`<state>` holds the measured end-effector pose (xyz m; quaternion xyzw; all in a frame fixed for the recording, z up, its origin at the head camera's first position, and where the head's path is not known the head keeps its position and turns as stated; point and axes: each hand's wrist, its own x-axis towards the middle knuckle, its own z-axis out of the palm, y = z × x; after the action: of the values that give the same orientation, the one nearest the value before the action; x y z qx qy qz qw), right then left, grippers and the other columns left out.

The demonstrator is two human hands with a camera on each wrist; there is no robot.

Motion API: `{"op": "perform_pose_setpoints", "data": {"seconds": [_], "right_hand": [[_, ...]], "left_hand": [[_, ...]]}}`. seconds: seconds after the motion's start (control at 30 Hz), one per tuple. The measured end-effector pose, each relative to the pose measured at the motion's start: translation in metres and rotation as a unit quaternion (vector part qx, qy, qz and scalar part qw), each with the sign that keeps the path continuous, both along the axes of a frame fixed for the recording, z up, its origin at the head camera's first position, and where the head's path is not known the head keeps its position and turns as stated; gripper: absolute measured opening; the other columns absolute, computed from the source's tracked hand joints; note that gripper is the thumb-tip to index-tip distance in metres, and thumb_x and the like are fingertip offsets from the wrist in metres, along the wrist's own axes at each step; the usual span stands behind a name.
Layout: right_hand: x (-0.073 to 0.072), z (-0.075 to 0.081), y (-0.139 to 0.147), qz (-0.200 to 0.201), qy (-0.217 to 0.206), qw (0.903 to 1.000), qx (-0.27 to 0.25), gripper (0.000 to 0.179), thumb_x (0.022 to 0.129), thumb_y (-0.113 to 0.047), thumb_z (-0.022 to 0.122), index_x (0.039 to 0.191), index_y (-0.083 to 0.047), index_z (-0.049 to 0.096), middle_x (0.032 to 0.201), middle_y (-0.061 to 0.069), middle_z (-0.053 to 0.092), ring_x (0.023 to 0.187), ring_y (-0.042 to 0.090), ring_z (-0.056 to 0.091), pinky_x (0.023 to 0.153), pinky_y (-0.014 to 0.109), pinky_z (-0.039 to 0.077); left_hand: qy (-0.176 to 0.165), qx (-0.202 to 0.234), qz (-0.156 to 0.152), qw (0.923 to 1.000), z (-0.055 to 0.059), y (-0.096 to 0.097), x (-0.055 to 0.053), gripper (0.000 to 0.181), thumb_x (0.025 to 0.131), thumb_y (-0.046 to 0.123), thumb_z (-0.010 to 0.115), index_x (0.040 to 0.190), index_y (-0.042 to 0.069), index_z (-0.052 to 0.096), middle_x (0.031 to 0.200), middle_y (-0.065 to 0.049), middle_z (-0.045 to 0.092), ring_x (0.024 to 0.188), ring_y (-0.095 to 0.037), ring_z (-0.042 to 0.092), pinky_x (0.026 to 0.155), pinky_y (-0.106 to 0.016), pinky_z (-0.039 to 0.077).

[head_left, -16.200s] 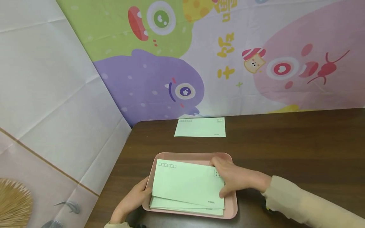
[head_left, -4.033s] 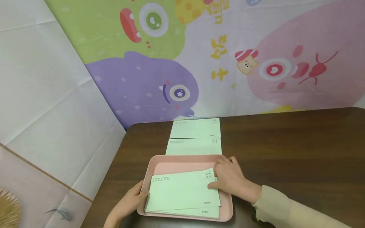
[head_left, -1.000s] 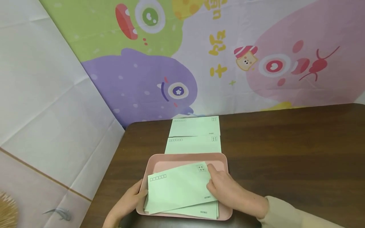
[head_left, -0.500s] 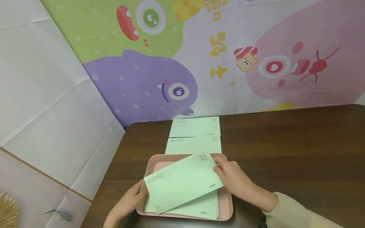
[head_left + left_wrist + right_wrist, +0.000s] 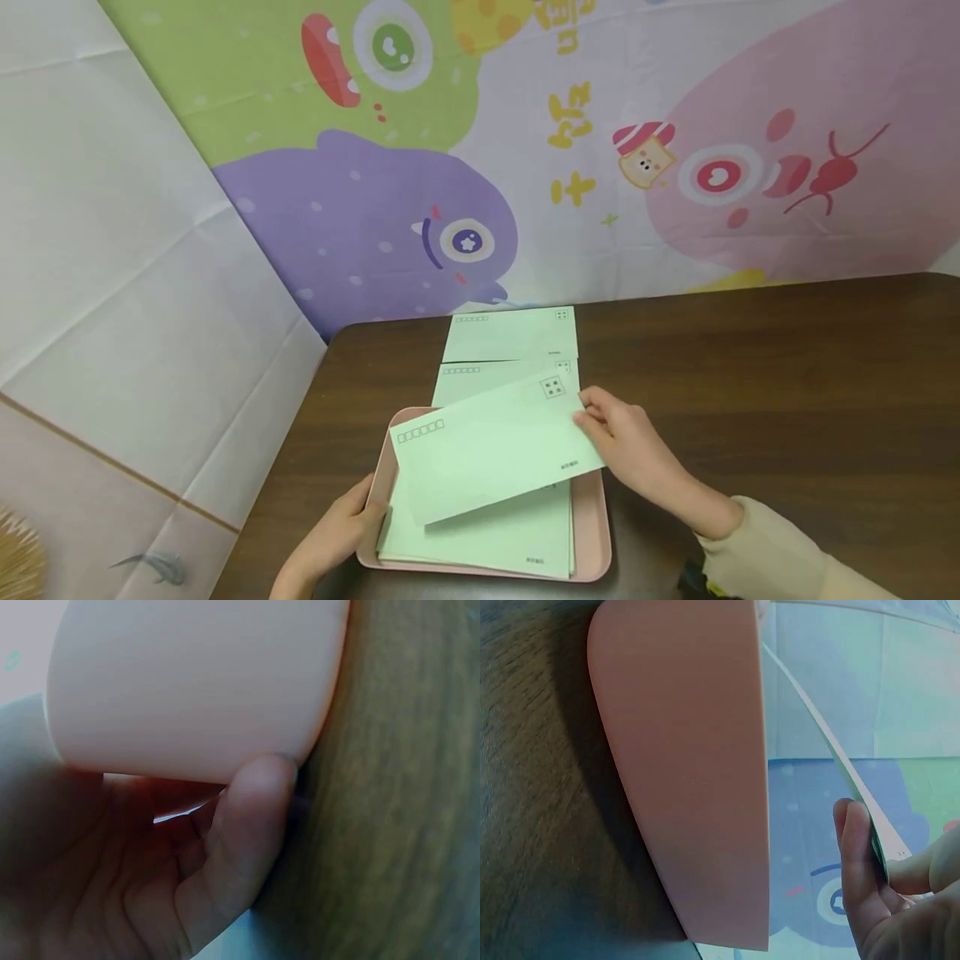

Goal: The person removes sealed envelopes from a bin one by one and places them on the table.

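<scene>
My right hand [image 5: 637, 442] pinches the right end of a pale green envelope [image 5: 495, 450] between thumb and fingers. That envelope is tilted and raised above a pink tray [image 5: 594, 533]; the right wrist view shows the envelope [image 5: 832, 746] nearly edge-on, clear of the tray's side wall [image 5: 690, 780]. More envelopes [image 5: 480, 537] lie stacked inside the tray. At the tray's left side my left hand [image 5: 337, 525] grips the rim, and in the left wrist view its fingers [image 5: 255, 810] curl under the tray wall [image 5: 195, 690].
Beyond the tray, two envelopes lie on the dark wooden table [image 5: 750, 392]: a far one [image 5: 510, 335] by the back wall and a nearer one [image 5: 472, 382], partly covered by the raised envelope. A cartoon-printed cloth [image 5: 585, 250] hangs behind; a white panel [image 5: 150, 250] stands left.
The right hand has lifted the top envelope off the stack and carried it up and away toward the far side. Earlier, a second envelope was laid on the table. The left hand stays at the rim.
</scene>
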<state>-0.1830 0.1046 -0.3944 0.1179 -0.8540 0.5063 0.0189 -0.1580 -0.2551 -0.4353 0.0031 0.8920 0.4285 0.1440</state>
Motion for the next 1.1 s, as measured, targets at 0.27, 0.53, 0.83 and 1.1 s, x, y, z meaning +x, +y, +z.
{"op": "perform_pose_setpoints", "data": {"seconds": [0.27,0.53,0.83,1.1], "right_hand": [[-0.005,-0.003,0.006,0.017,-0.031,0.9984,-0.044,0.013,0.095,-0.007,0.044,0.106,-0.002,0.048,0.089,0.013,0.066,0.063,0.013,0.062,0.056,0.026,0.048],[-0.010,-0.002,0.013,0.048,-0.077,0.9908,-0.101,0.017,0.096,-0.006,0.039,0.113,-0.001,0.039,0.094,0.021,0.062,0.055,0.020,0.063,0.055,0.029,0.051],[-0.018,-0.007,0.025,0.059,-0.091,0.9779,-0.179,0.028,0.093,0.004,0.039,0.119,0.008,0.032,0.102,0.031,0.055,0.073,0.023,0.064,0.056,0.039,0.052],[-0.023,-0.009,0.035,0.034,-0.108,0.9756,-0.188,0.033,0.093,0.002,0.043,0.123,0.011,0.033,0.108,0.033,0.052,0.075,0.021,0.064,0.059,0.037,0.052]], "left_hand": [[-0.006,0.016,-0.020,0.9997,0.001,-0.001,0.001,0.038,0.094,0.016,0.044,0.129,0.001,0.044,0.110,-0.013,0.056,0.093,-0.020,0.053,0.078,-0.032,0.043],[-0.003,0.019,-0.023,0.9995,-0.001,-0.002,0.000,0.037,0.095,0.016,0.043,0.129,0.002,0.043,0.108,-0.014,0.057,0.091,-0.019,0.054,0.076,-0.029,0.044],[-0.015,0.045,-0.029,0.9985,-0.001,-0.004,0.001,0.044,0.096,0.018,0.043,0.135,-0.002,0.036,0.118,-0.019,0.053,0.095,-0.021,0.054,0.078,-0.033,0.044],[-0.023,0.045,-0.030,0.9983,0.002,-0.002,0.002,0.047,0.095,0.017,0.043,0.136,-0.003,0.032,0.122,-0.021,0.051,0.098,-0.023,0.054,0.080,-0.037,0.045]]}}
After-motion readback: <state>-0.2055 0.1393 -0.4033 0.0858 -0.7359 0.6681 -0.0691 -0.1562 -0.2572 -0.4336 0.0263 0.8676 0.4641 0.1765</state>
